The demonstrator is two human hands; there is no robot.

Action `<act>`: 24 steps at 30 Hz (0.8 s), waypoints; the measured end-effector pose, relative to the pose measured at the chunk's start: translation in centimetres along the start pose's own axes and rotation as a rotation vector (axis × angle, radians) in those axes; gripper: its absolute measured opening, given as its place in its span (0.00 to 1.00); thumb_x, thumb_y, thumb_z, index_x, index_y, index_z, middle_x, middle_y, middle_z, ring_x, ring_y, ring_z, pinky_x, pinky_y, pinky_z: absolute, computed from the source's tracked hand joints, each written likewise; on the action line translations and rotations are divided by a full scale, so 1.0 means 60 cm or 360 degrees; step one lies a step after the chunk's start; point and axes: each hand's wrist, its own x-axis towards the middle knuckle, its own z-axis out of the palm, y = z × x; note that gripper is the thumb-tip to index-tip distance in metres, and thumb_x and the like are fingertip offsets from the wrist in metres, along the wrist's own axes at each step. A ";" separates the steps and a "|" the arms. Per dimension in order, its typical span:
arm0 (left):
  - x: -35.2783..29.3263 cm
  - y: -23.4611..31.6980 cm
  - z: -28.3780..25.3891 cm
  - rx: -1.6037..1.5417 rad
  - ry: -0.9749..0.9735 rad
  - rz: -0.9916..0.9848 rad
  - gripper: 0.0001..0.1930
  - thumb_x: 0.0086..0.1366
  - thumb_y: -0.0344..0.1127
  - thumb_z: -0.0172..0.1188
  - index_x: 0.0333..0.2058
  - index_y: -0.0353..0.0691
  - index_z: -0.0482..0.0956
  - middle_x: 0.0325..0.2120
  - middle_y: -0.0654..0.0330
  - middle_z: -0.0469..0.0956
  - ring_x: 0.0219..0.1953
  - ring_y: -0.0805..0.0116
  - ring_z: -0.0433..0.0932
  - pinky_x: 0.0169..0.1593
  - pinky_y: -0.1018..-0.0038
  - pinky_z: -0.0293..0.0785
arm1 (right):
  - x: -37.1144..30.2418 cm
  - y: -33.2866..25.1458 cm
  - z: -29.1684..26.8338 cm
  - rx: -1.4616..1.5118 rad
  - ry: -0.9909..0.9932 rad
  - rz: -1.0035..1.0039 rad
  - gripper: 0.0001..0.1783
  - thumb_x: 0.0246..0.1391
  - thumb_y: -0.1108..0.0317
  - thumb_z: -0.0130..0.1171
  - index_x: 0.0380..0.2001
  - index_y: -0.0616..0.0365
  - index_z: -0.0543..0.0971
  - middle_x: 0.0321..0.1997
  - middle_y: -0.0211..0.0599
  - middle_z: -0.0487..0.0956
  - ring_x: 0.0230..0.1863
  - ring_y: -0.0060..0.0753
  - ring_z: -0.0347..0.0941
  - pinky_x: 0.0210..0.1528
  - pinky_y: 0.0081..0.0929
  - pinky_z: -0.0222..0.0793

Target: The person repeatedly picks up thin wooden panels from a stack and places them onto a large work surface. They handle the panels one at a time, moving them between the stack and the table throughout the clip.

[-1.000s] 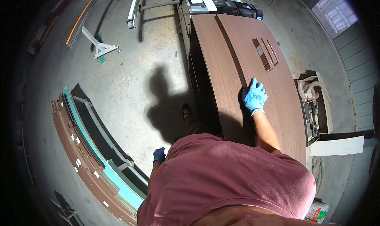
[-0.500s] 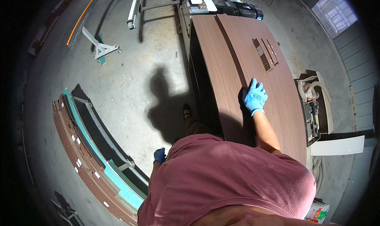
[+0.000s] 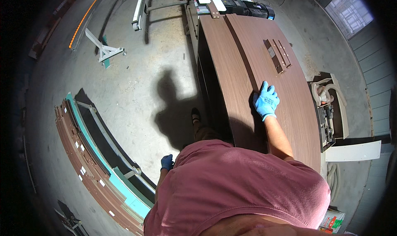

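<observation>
My right hand (image 3: 266, 101), in a light blue glove, lies on a brown wood-grain panel (image 3: 291, 112). Its fingers are stretched over the surface near the panel's raised left edge. This panel rests on another brown board (image 3: 219, 54), whose strip shows to the left of a dark step. My left hand (image 3: 167, 162), in a dark blue glove, hangs low beside my body with its fingers curled and nothing visible in them. At the far end of the boards, a narrow brown strip (image 3: 213, 9) juts out of a machine (image 3: 231, 4) under white plates.
Several short brown pieces (image 3: 277, 56) lie on the panel. A tool tray (image 3: 328, 112) stands to the right. At left, a rack (image 3: 97, 120) carries long brown strips (image 3: 78, 153). A white stand (image 3: 108, 51) is on the floor; a metal rail (image 3: 140, 10) extends farther off.
The narrow brown strip has come farther out of the machine, toward me, reaching the near boards' far edge. Both my hands stay where they were.
</observation>
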 end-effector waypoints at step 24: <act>-0.013 0.012 -0.004 -0.0006 0.0004 -0.0074 0.21 0.63 0.46 0.69 0.50 0.39 0.81 0.32 0.60 0.79 0.28 0.63 0.76 0.27 0.62 0.72 | 0.295 -0.244 0.021 0.0705 0.0434 -0.0680 0.37 0.58 0.50 0.65 0.65 0.57 0.69 0.71 0.57 0.67 0.71 0.58 0.65 0.69 0.50 0.63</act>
